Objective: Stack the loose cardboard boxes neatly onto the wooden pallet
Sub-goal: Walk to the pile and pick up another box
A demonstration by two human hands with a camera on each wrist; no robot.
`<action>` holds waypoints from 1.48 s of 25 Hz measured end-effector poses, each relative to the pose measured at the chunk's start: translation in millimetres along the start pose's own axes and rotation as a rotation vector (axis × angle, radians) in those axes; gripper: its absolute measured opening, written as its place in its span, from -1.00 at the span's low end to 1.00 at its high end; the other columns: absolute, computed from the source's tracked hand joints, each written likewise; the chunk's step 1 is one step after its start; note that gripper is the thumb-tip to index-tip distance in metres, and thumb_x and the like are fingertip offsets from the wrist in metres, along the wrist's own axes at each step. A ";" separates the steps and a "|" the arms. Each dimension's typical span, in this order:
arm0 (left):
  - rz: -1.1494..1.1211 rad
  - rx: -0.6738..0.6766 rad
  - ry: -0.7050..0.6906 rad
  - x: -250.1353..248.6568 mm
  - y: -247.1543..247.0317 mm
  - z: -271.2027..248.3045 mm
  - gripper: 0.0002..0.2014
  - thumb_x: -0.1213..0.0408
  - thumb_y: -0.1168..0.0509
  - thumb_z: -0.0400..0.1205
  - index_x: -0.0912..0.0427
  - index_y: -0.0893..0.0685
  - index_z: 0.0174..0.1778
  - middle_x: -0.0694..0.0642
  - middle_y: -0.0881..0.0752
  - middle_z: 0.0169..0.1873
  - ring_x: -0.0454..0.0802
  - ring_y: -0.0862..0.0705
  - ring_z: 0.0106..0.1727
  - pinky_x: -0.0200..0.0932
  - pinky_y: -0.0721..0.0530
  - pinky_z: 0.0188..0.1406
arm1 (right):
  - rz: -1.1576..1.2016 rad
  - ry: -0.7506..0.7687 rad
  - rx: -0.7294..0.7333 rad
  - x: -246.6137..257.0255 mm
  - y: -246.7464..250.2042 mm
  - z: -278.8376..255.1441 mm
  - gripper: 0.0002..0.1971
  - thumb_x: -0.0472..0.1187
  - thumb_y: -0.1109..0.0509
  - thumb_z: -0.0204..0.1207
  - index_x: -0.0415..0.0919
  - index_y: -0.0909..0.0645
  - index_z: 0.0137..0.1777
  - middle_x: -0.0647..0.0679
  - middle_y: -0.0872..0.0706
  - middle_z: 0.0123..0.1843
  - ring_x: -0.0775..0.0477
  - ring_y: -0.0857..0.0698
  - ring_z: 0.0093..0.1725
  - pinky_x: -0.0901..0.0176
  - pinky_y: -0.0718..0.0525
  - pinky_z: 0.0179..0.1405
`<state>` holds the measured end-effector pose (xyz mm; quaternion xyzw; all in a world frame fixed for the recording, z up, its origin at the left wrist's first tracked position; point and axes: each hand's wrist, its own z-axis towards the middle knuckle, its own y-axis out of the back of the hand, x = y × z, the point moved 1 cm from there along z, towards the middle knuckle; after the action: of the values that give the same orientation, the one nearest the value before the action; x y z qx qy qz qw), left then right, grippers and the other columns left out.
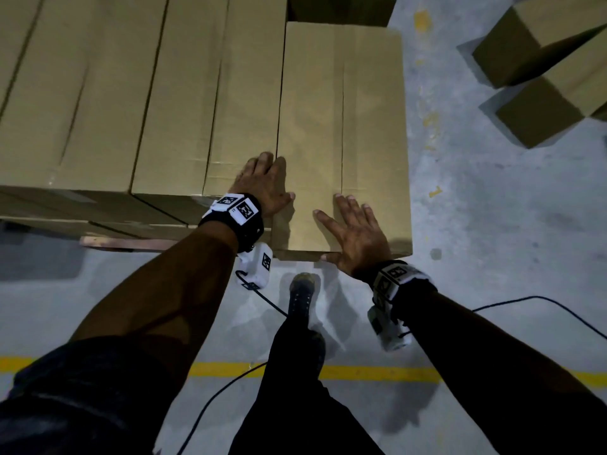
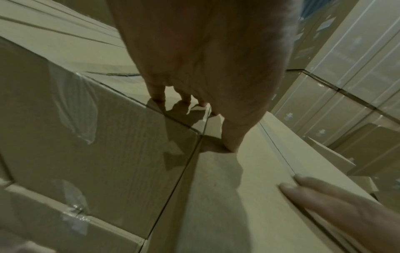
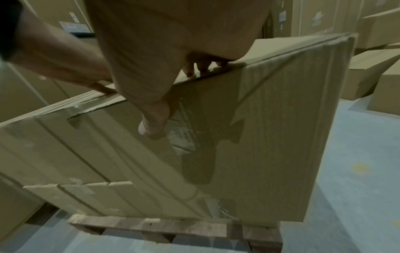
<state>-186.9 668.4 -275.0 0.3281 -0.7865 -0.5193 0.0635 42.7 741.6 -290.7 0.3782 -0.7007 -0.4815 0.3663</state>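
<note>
Several long cardboard boxes (image 1: pixel 115 93) lie side by side on the wooden pallet (image 1: pixel 131 243). The rightmost box (image 1: pixel 371 126) sits at the pallet's right end, and its front face (image 3: pixel 270 137) stands over the pallet's boards (image 3: pixel 173 227). My left hand (image 1: pixel 266 178) rests flat across the seam between this box and its neighbour (image 1: pixel 243 110), fingers straight. On the same box's top, near the front edge, my right hand (image 1: pixel 353 231) lies flat and spread. Its thumb (image 3: pixel 151 125) hangs over the front face. Neither hand grips anything.
Two loose cardboard boxes (image 1: pixel 542 57) (image 1: pixel 551 110) lie on the grey floor at the upper right. A black cable (image 1: pixel 525 300) trails across the floor behind my arms, near a yellow floor line (image 1: pixel 377 372). My shoe (image 1: pixel 302 287) stands just before the pallet. More stacked boxes (image 2: pixel 346 77) rise behind.
</note>
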 end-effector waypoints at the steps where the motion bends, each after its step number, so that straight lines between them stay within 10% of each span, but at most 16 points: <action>1: -0.002 0.006 0.004 -0.2 0.1 -0.2 -0.15 -0.16 -0.23 0.67 0.06 0.07 0.76 0.12 0.08 0.74 0.23 0.07 0.73 0.24 -0.08 0.69 | -0.010 -0.013 0.065 -2.9 3.1 6.8 -0.06 0.33 -0.39 0.53 0.22 0.08 0.78 -0.21 0.18 0.81 -0.26 0.12 0.79 -0.20 0.20 0.72; 7: -0.016 0.028 0.039 -1.8 -4.0 -3.1 -0.14 -0.22 -0.16 0.69 0.05 0.14 0.76 0.05 0.18 0.75 0.23 0.17 0.74 0.30 -0.03 0.68 | 0.007 -0.045 0.091 -7.1 13.1 19.9 -0.10 0.27 -0.35 0.60 0.20 0.14 0.78 -0.16 0.25 0.81 -0.22 0.21 0.79 -0.15 0.27 0.71; 12: 0.106 0.077 -0.061 -0.8 -11.0 -25.5 0.10 -0.54 -0.20 0.44 -0.14 0.20 0.74 0.10 0.35 0.72 0.25 0.33 0.72 0.26 0.21 0.67 | 0.098 -0.240 -0.233 -5.4 -12.5 -17.3 -0.32 0.24 -0.14 0.61 -0.03 -0.36 0.69 -0.30 -0.22 0.75 -0.36 -0.23 0.72 -0.31 -0.12 0.67; 17: 0.224 0.104 -0.145 1.1 -29.2 -40.0 0.30 -0.64 -0.28 0.24 -0.22 0.37 0.69 0.18 0.49 0.66 0.26 0.43 0.69 0.18 0.38 0.62 | 0.058 -0.224 -0.245 -8.6 -20.4 -16.0 -0.38 0.19 -0.06 0.66 -0.03 -0.39 0.67 -0.34 -0.31 0.71 -0.41 -0.31 0.68 -0.36 -0.21 0.64; 24: 0.171 -0.005 -0.067 -2.8 -25.6 -38.1 0.07 -0.20 -0.48 0.49 -0.22 0.13 0.73 0.18 0.30 0.73 0.19 0.22 0.74 0.08 0.12 0.71 | 0.078 -0.210 -0.268 -17.2 -19.5 -3.0 -0.43 0.13 -0.18 0.69 -0.02 -0.39 0.68 -0.35 -0.27 0.72 -0.43 -0.26 0.70 -0.33 -0.12 0.65; 37: 0.185 -0.092 0.032 -13.9 -13.1 -32.1 -0.07 -0.08 -0.47 0.54 -0.11 -0.06 0.72 0.14 -0.17 0.67 0.21 -0.26 0.60 0.15 -0.40 0.56 | 0.110 -0.241 -0.086 -22.7 13.3 21.0 -0.33 0.16 -0.21 0.71 0.05 -0.14 0.77 -0.25 0.05 0.81 -0.28 0.08 0.79 -0.09 0.21 0.71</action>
<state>-156.1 648.4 -268.3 0.2589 -0.7878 -0.5414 0.1387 32.0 773.4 -287.1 0.2627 -0.7379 -0.5322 0.3213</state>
